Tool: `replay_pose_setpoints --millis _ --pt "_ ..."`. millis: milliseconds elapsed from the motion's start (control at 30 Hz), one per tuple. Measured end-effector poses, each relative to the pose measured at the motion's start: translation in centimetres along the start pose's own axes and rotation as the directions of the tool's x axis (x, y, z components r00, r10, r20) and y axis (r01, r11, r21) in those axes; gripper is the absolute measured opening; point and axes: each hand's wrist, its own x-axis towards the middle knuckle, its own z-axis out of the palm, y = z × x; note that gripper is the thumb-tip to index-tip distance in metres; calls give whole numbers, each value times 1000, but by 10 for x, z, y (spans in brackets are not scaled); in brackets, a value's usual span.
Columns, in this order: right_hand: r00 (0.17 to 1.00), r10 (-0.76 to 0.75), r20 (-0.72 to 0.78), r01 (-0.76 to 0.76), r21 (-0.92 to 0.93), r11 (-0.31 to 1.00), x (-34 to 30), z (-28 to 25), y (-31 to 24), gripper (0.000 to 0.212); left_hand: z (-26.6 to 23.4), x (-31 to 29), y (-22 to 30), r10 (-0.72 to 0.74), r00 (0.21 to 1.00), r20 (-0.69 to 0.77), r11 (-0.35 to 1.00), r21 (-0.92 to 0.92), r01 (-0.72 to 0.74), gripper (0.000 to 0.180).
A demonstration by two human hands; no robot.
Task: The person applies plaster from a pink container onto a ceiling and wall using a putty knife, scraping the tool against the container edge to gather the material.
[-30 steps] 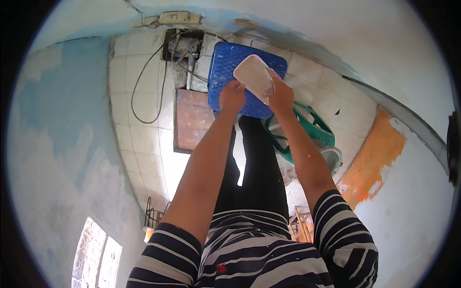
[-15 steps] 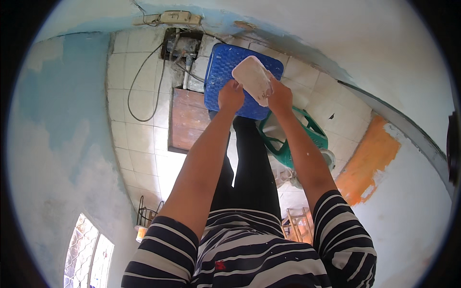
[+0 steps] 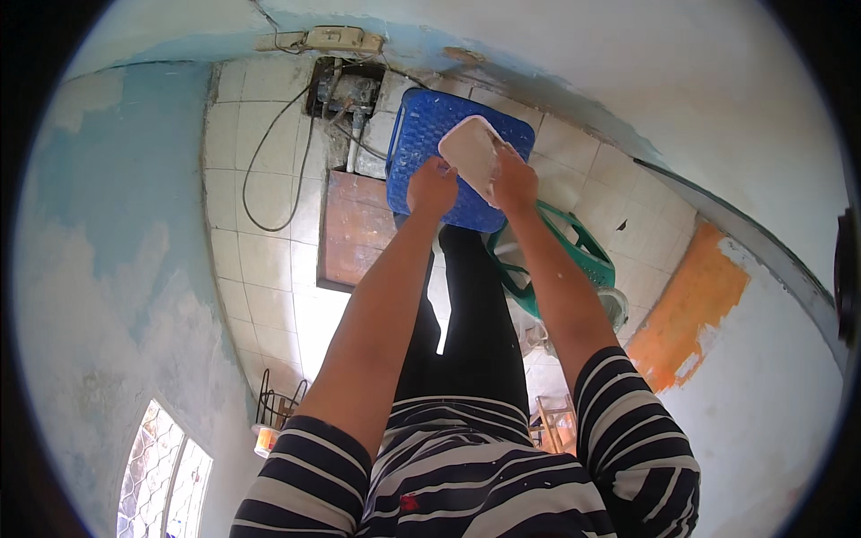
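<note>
A shallow rectangular tray [image 3: 468, 152] with rounded corners and a pinkish rim is held out over a blue stool top. Its inner face is beige, with a greyish smear near the right edge. My left hand [image 3: 432, 186] is closed, its fingertips pinching the tray's near left edge. My right hand [image 3: 515, 182] is closed over the right edge, fingers reaching onto the face; whether a small tool is also in it is hidden. Below the tray is the blue stool [image 3: 420, 121], its textured top speckled with white.
A green plastic stool [image 3: 587, 255] stands by my right forearm. A cable [image 3: 247, 193] loops over the tiles near a pump [image 3: 350, 92] in a recess. A brown board [image 3: 354, 235] lies left of my legs. Patchy painted walls [image 3: 143, 179] surround the tiled floor.
My right hand has shifted slightly up and left, farther over the tray's face. The tray sits a little lower in view, as does the whole scene. My left hand has hardly moved.
</note>
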Motion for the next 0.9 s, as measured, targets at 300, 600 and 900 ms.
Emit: replay_pose_setpoints --millis 300,600,900 --pt "999 -52 0 52 103 993 -15 0 11 42 5 -1 1 20 999 -29 996 -86 -23 30" --pt "988 -10 156 7 20 1000 -4 -7 7 48 5 2 -6 69 997 -26 993 -97 -72 34" --pt "997 63 53 -67 75 995 -3 -13 -6 51 7 2 -2 7 1000 -26 998 -62 -9 30"
